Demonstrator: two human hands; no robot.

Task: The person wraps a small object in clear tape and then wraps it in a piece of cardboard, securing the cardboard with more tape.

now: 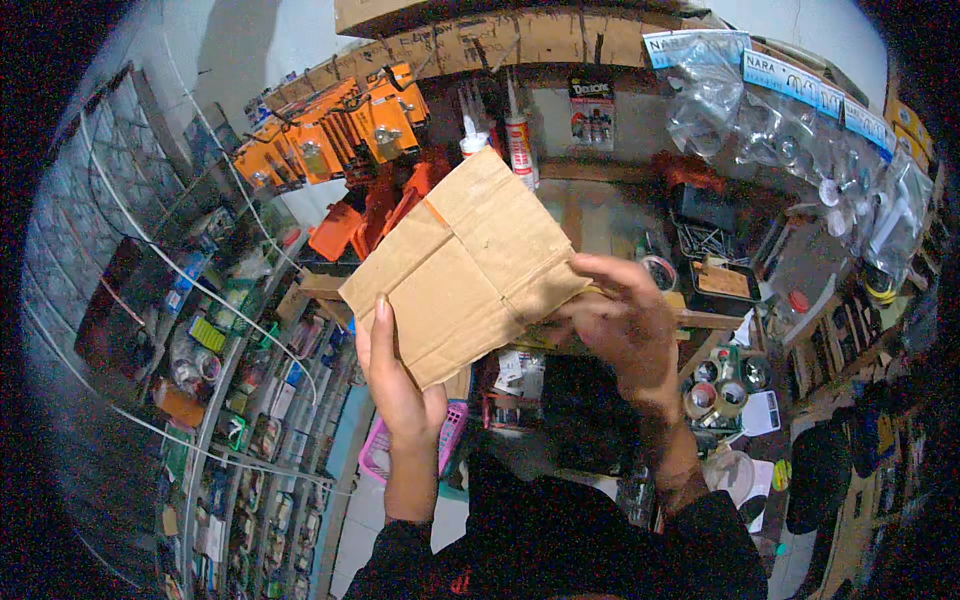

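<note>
A creased, folded piece of brown cardboard (450, 277) is held up tilted before me. My left hand (401, 382) grips its lower left side, with the thumb laid on the front face and the fingers hidden behind. At the right edge is my right hand (626, 322), its index fingertip against the cardboard and its other fingers curled and blurred by motion. A thin yellowish strip shows beside those fingers, too blurred to name.
Orange-carded goods (360, 124) and bagged packs (795, 105) hang ahead. Sealant tubes (519, 142) stand behind the cardboard. Stocked shelves (255, 420) line the left. A black tray (724, 281) and tape rolls (709, 397) are at right; a pink basket (375, 454) sits below.
</note>
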